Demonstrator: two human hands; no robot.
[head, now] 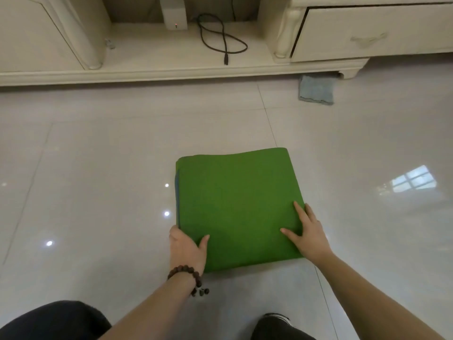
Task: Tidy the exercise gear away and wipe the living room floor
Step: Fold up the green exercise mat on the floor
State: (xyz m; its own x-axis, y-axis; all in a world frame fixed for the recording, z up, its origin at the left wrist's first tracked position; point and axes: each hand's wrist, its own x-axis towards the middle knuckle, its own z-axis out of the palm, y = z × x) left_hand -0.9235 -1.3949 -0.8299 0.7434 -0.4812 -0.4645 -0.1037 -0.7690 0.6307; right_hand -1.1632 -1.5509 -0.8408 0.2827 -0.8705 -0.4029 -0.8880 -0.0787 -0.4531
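Green and folded into a thick square, the exercise mat lies flat on the glossy pale tile floor, straight ahead of the person and between both hands. The left hand grips the mat's near left corner: the thumb lies on top of the green surface while the fingers curl out of sight around the left edge, where a bluish underlayer shows along the fold. A brown bead bracelet circles that wrist. The right hand rests on the mat's near right corner with straight, spread fingers, palm down, the outer fingers running along the right edge.

Beyond the mat, well apart from it, a grey-blue cloth lies on the floor, its far end tucked under a cream TV cabinet. On the cabinet's low shelf stands a small white box with a red light, and a black cable loops beside it.

No writing or brand can be read anywhere. The cabinet's upper part is cut off by the frame, as are the person's dark-clothed knees at the bottom edge.
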